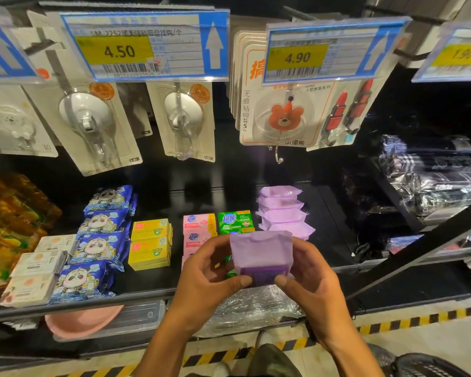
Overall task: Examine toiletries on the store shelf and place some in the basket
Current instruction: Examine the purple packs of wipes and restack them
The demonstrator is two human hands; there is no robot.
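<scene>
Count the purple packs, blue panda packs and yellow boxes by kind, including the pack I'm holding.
Purple packs: 5, four stacked on the shelf, one held pack between left hand and right hand
Blue panda packs: 4
Yellow boxes: 2
Total: 11

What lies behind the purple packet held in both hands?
Behind the purple packet, gripped by the left hand and right hand, stand pink boxes and green boxes on the shelf. Their front rows are mostly covered.

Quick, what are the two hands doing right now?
Left hand: holding the purple packet by its left side.
Right hand: holding the same packet by its right side.
</scene>
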